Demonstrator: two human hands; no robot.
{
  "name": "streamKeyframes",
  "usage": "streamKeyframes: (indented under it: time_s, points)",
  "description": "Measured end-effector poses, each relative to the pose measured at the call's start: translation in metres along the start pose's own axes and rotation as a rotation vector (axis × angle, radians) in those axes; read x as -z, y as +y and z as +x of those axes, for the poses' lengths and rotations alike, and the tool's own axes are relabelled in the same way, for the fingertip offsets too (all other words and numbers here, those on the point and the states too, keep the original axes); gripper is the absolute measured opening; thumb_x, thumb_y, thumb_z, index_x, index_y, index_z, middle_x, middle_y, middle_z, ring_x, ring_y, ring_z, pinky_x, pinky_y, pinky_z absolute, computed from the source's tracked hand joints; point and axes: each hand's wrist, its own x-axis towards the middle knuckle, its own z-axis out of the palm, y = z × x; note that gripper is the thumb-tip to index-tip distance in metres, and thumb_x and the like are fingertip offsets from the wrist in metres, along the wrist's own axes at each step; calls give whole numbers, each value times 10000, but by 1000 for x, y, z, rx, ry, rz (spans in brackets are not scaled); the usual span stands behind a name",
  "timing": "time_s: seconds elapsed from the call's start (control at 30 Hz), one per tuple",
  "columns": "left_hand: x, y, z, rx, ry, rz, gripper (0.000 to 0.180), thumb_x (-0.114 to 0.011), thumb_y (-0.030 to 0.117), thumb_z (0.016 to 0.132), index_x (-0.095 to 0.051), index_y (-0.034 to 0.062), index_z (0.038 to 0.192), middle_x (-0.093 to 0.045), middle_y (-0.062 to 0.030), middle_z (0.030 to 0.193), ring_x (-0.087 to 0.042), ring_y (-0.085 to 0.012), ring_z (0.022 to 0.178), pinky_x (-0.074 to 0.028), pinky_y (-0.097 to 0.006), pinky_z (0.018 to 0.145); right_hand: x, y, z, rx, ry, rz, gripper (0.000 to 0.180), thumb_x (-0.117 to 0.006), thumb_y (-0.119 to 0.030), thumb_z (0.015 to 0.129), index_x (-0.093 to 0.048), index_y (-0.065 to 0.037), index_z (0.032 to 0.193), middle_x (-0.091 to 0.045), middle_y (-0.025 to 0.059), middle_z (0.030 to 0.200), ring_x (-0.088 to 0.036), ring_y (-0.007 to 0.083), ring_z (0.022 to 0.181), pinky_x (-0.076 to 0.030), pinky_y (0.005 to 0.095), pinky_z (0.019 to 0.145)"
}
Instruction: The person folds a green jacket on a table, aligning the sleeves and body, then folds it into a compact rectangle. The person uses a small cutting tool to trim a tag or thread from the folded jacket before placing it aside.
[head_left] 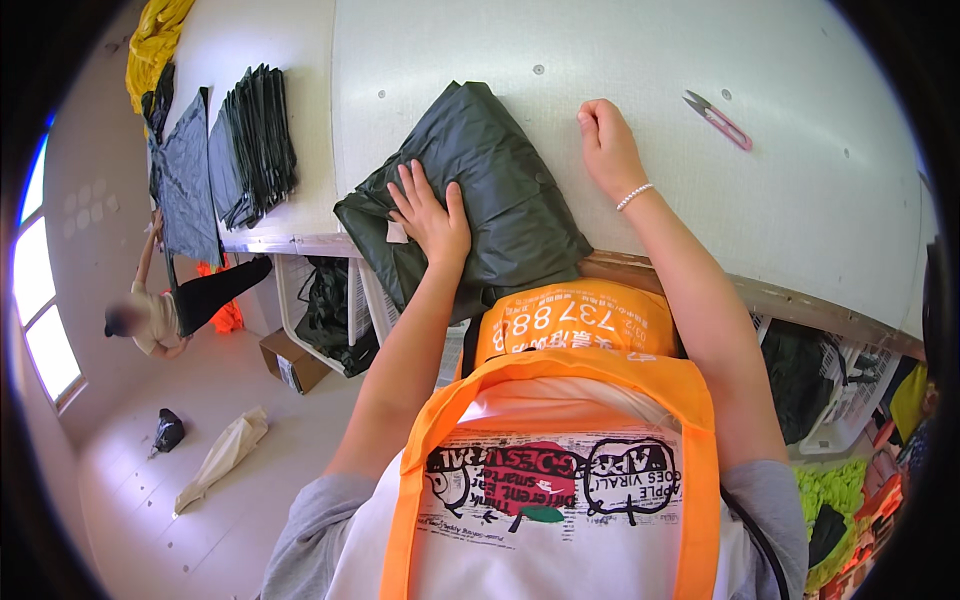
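Note:
A dark green, shiny fabric piece [505, 165], folded into a crumpled bundle, lies on the pale table and hangs partly over its near edge. My left hand [432, 215] lies on its left part, palm down with the fingers spread. Just beside that hand a small white tag [397, 232] shows on the fabric. To the right of the bundle, my right hand [608, 145] is curled into a fist over the bare tabletop, apart from the fabric. Nothing shows in its closed fingers. A bracelet of white beads [635, 196] circles the right wrist.
Pink-handled thread snips [722, 122] lie at the right on the table [620, 50]. A stack of dark folded fabric [255, 150] sits at the left. Another person [155, 320] stands beyond it. White crates [310, 320] holding dark fabric are below the table edge.

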Motion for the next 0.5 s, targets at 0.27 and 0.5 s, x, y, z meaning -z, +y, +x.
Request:
streamKeyframes:
  time_s: [0.27, 0.5]
  points:
    - [2, 2, 1, 9, -3, -4, 659, -454, 439, 901, -280, 94, 1434, -247, -147, 1495, -136, -423, 1378, -108, -644, 1051, -12, -27, -12, 91, -323, 165, 100, -565, -97, 883, -535, -14, 834, -546, 89, 783, -518, 182, 687, -441, 289, 658]
    - [1, 2, 0, 8, 4, -6, 637, -420, 446, 919, -281, 102, 1437, -245, -132, 1501, -126, -412, 1387, -105, -637, 1054, -2, -6, -4, 23, -118, 21, 78, -527, -89, 890, -515, -13, 887, -550, 130, 790, -529, 252, 704, -445, 326, 679]
